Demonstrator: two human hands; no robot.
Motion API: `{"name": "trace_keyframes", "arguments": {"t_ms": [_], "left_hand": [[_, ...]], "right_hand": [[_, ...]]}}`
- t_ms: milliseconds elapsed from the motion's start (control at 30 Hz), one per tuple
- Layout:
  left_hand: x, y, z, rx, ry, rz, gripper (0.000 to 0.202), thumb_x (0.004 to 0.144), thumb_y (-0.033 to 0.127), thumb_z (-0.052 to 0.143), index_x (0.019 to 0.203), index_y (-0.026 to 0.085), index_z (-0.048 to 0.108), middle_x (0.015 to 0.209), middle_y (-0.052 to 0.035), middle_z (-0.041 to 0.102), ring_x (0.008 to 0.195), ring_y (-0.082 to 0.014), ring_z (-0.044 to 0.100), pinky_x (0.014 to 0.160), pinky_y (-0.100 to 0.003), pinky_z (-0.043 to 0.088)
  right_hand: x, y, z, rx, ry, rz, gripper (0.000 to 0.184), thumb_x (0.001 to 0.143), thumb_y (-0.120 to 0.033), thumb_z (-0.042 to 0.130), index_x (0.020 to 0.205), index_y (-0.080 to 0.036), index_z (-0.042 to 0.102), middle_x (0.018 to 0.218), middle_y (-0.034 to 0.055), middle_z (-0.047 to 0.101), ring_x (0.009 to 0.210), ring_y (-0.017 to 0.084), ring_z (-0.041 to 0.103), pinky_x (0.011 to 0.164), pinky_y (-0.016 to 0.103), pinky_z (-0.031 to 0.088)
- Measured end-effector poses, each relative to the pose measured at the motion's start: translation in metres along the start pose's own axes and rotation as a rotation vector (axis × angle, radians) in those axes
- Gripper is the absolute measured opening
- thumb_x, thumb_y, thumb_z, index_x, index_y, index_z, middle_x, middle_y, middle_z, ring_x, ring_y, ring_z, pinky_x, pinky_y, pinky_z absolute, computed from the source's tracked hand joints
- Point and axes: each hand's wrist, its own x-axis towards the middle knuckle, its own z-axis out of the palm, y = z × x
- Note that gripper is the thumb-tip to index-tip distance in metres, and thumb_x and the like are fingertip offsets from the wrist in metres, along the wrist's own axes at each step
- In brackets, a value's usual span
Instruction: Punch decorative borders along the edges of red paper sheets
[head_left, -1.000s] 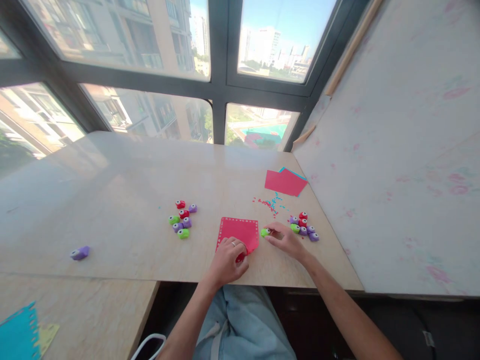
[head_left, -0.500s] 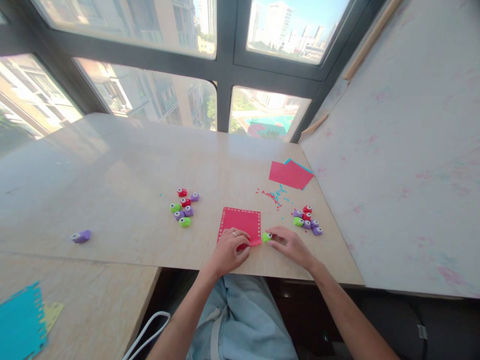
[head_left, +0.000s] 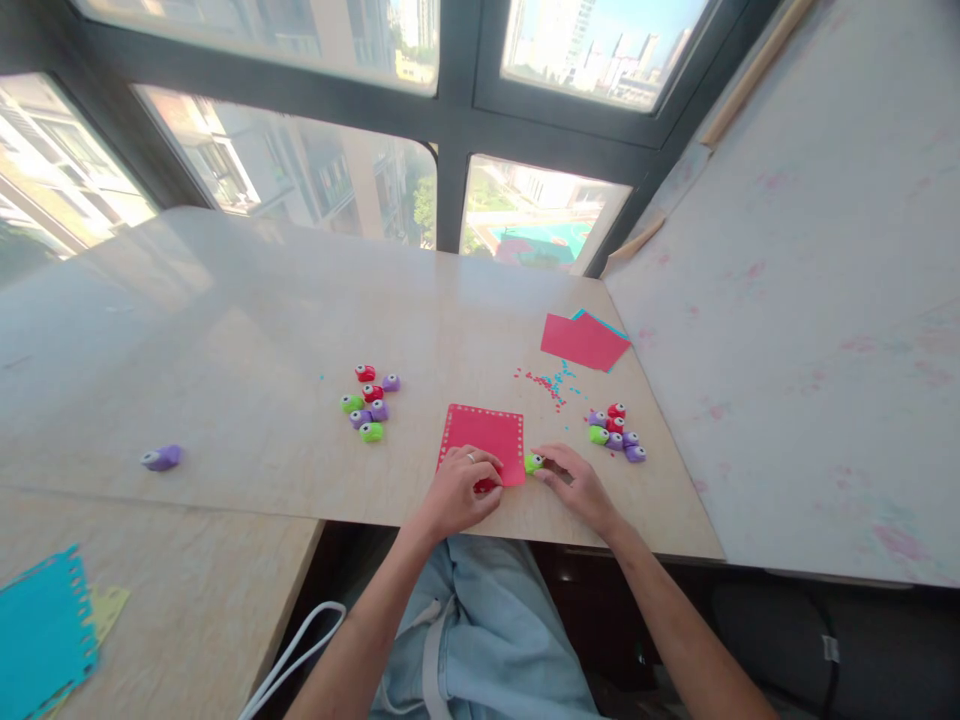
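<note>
A red sheet of paper (head_left: 487, 430) lies on the table before me, with small holes punched along its left, top and right edges. My left hand (head_left: 466, 484) is closed on the sheet's lower part, its fingers curled and hiding some of the near edge. At the sheet's right edge is a small green craft punch (head_left: 533, 463) with an eye-like white button. My right hand (head_left: 576, 486) grips this punch between thumb and fingers. Whether paper sits inside the punch's slot is too small to tell.
Clusters of red, green and purple craft punches lie left (head_left: 372, 411) and right (head_left: 616, 425). Paper bits (head_left: 555, 385) are scattered beyond the sheet, near more red paper (head_left: 583, 341). A purple punch (head_left: 162, 458) and notched blue paper (head_left: 45, 630) lie far left.
The lower right corner of the red sheet, curled up before, now lies flatter. The green punch in my right hand has come closer to the sheet's edge. The camera view has shifted slightly.
</note>
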Motion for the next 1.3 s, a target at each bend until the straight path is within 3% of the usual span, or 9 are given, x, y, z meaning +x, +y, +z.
{"name": "trace_keyframes", "arguments": {"t_ms": [667,1300], "left_hand": [[0.0001,-0.0009,0.0018,-0.012,0.022,-0.025,0.011,0.074,0.010,0.065,0.073,0.021,0.064,0.095,-0.0019,0.074,0.091,-0.0205,0.063,0.086,-0.036,0.044],[-0.0003,-0.0020,0.0013,0.030,-0.027,0.000,0.011,0.073,0.013,0.067,0.068,0.022,0.066,0.100,-0.0024,0.074,0.095,-0.0217,0.062,0.088,-0.038,0.045]], "right_hand": [[-0.0055,0.0059,0.0062,-0.075,0.098,-0.056,0.025,0.092,-0.028,0.062,0.115,-0.025,0.070,0.109,0.0088,0.071,0.104,0.024,0.064,0.094,0.042,0.052],[-0.0046,0.0005,0.0052,-0.082,0.067,-0.066,0.026,0.092,-0.032,0.061,0.115,-0.025,0.071,0.107,0.0092,0.071,0.102,0.024,0.064,0.090,0.041,0.054]]}}
